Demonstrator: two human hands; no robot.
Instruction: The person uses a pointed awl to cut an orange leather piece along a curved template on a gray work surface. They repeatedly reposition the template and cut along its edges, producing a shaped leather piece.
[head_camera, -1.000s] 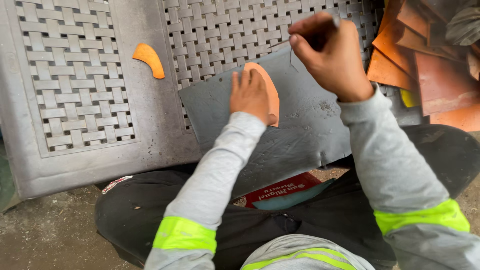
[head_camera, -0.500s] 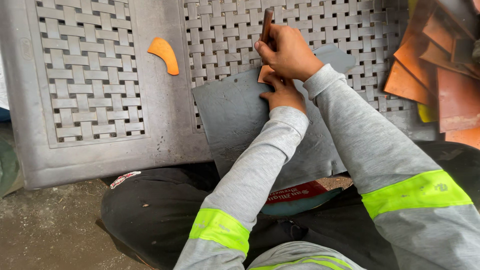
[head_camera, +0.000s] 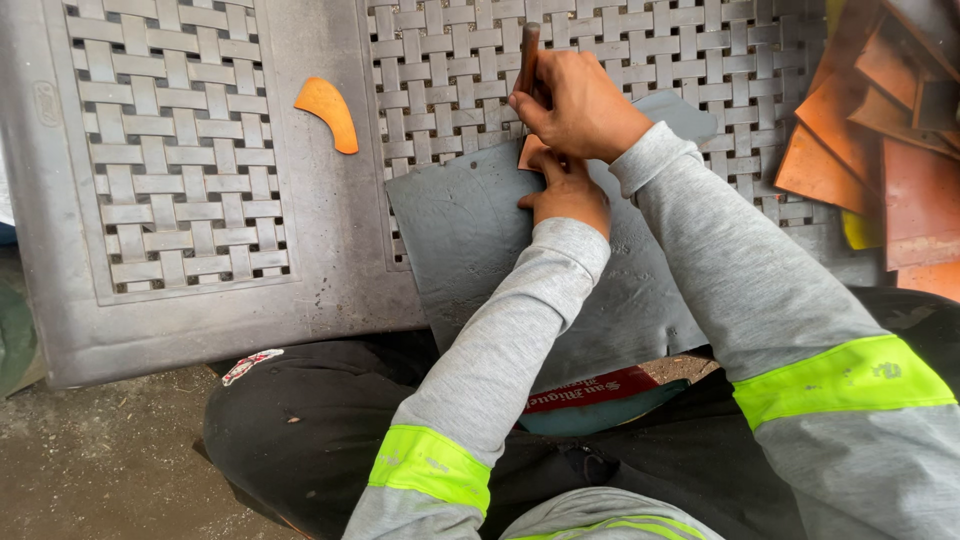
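Head view, looking down: the right hand (head_camera: 578, 100) is closed in a fist around a dark, slim tool (head_camera: 528, 55), its tip pointing down at the near edge of a small orange piece (head_camera: 531, 152). The left hand (head_camera: 566, 190) lies flat, fingers pressed together, pinning that orange piece against a grey sheet (head_camera: 480, 240); it grips nothing, it only bears down. Most of the orange piece is hidden under the two hands, so only a corner shows. The grey sheet rests tilted across the person's lap and against a grey woven-pattern plastic panel (head_camera: 180, 170) that lies on the floor.

By the look of it, the step in hand is tracing or scoring around the orange piece onto the grey sheet, with the piece serving as a pattern. The next move seems to call for a steady left hand, so the piece does not slide, while the tool follows its edge closely.

Farther out, a second curved orange piece (head_camera: 327, 112) lies loose on the panel, well apart from the hands. A stack of orange and brown sheets (head_camera: 880, 150) sits at the right edge. Both grey sleeves carry a yellow-green band (head_camera: 430, 465).
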